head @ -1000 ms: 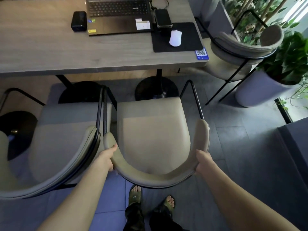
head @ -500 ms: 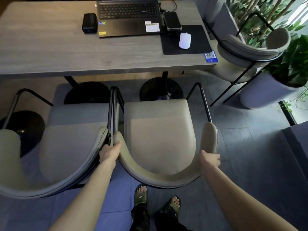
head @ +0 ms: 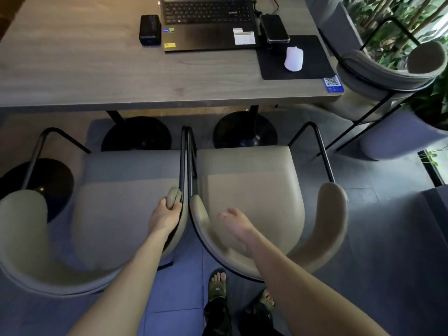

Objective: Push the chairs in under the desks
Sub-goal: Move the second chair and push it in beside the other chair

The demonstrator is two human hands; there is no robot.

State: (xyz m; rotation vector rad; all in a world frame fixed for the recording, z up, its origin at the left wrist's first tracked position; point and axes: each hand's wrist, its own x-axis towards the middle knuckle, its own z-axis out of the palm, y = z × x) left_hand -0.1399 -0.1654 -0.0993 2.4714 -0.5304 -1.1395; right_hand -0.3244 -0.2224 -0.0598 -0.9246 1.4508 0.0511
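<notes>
- The left hand (head: 166, 215) is clamped on the padded armrest tip of the left chair (head: 116, 214), fingers wrapped round the end of the curved backrest.
- The right hand (head: 238, 227) hangs spread and blurred above the seat of the right chair (head: 252, 200), fingers apart, gripping nothing (whether it brushes the backrest I cannot tell).
- Between the two hands, the chairs' black metal arm frames stand just beside each other, almost touching.
- Both chairs sit ahead of the hands with their seats short of the worktop (head: 97, 76) edge, not under it; two round black pedestal bases show on the floor beyond the seats.
- Far beyond the right hand, on the worktop: a laptop (head: 208, 23), a phone (head: 275, 27), a white mouse (head: 294, 58) on a black mat (head: 312, 66), and a small black box (head: 150, 30) left of the laptop.
- Off to the right of the right hand, a third chair (head: 388, 76) stands at the worktop's end, near leafy plants (head: 397, 27).
- Below the hands, two feet in dark sandals rest on the tiled floor (head: 388, 238).
</notes>
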